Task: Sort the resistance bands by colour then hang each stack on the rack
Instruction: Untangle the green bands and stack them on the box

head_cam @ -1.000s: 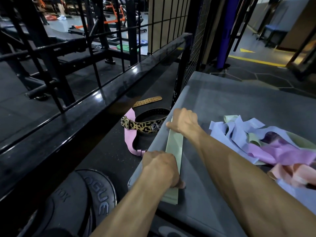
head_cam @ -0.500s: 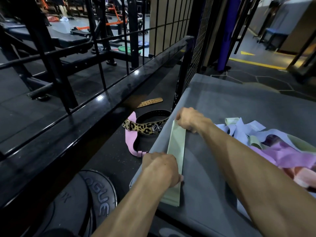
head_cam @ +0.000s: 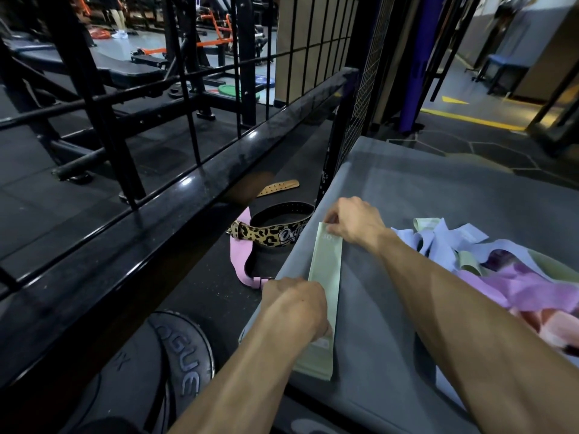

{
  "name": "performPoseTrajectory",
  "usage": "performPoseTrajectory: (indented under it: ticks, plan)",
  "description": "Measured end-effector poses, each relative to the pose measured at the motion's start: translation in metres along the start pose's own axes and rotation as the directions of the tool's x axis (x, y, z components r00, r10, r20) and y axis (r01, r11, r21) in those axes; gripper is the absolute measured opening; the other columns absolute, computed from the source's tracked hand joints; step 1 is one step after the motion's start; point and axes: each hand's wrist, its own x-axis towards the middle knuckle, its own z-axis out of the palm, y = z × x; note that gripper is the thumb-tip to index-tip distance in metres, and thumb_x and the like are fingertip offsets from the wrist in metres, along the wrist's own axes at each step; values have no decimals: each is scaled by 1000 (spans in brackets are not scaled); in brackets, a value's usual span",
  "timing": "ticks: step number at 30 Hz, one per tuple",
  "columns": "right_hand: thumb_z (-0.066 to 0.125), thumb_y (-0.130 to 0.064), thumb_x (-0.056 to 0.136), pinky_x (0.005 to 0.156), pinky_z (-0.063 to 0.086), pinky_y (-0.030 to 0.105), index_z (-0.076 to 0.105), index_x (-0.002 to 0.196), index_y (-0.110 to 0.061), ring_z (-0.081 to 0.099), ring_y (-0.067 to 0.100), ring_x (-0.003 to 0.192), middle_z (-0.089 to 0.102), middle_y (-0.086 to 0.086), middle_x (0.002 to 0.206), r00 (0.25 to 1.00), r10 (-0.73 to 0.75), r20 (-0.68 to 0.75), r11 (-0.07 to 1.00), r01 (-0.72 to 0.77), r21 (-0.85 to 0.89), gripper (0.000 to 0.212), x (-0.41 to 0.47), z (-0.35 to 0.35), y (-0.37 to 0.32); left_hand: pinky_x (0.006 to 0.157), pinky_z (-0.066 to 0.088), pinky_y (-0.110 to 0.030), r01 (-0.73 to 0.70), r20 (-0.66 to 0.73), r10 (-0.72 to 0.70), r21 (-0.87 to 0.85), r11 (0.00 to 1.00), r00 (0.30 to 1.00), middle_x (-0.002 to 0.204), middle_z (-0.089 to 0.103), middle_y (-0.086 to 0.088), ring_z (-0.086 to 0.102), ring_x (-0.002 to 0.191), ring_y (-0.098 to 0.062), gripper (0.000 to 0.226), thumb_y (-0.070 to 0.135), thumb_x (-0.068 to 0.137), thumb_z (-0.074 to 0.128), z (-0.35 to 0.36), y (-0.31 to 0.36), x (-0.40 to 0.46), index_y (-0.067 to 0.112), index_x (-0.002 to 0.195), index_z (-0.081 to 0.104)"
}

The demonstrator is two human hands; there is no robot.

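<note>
Since a moment ago the green band [head_cam: 326, 286] has shifted rightward, lying flat along the grey bench's [head_cam: 407, 198] left edge. Right hand [head_cam: 354, 222] pinches its far end; left hand [head_cam: 297, 305], fingers curled, grips its near part. Mixed bands [head_cam: 513, 277] lie heaped at right.

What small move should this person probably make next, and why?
Probably release the green band, now flat along the grey platform's left edge with the left hand and right hand at its ends, and reach the right hand to the mixed pile, which still holds green bands.
</note>
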Motion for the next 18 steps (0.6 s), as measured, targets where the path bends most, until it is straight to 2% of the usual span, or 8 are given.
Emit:
performPoseTrajectory:
  ticks: [6, 9, 11, 13, 18]
  plan:
    - [68, -25, 86, 75, 53, 31, 76, 98, -28, 68, 23, 92, 74, -4, 99, 998, -56, -38, 998, 56, -6, 15, -2, 3, 2, 80, 37, -32, -8, -14, 8, -21, 1000, 1000, 117, 63, -3, 50, 89, -25, 22, 38, 93, 62, 0, 0, -1, 22, 109, 59]
    - [69, -28, 87, 78, 52, 31, 76, 101, -29, 68, 23, 98, 74, -5, 103, 996, -73, -50, 997, 74, 18, 16, -3, 3, 1, 78, 37, -31, -8, -38, 8, -13, 1000, 999, 121, 64, -4, 61, 105, -27, 27, 37, 92, 64, 1, 0, -1, 21, 113, 61]
    - [69, -28, 87, 76, 50, 29, 76, 101, -29, 67, 22, 98, 74, -5, 103, 997, -67, -47, 997, 69, 40, 15, -2, 4, 1, 79, 37, -31, -5, -36, 5, -6, 1000, 999, 122, 64, -5, 62, 112, -27, 30, 35, 92, 64, 2, 0, -1, 18, 117, 62]
    - [70, -27, 86, 75, 48, 28, 75, 99, -28, 67, 22, 97, 73, -5, 102, 997, -61, -40, 997, 63, 53, 14, -1, 5, 1, 80, 37, -33, -4, -28, 4, 1, 1000, 1000, 123, 63, -6, 61, 113, -28, 31, 33, 92, 64, 2, -1, 0, 17, 119, 62]
    - [69, -25, 84, 75, 54, 34, 69, 90, -24, 65, 24, 89, 70, -2, 93, 998, -57, -11, 997, 58, 59, 7, 2, 2, 3, 80, 38, -33, -6, -23, 6, 3, 1000, 1000, 122, 65, -5, 62, 111, -27, 31, 35, 91, 67, 1, -1, 0, 18, 116, 62]
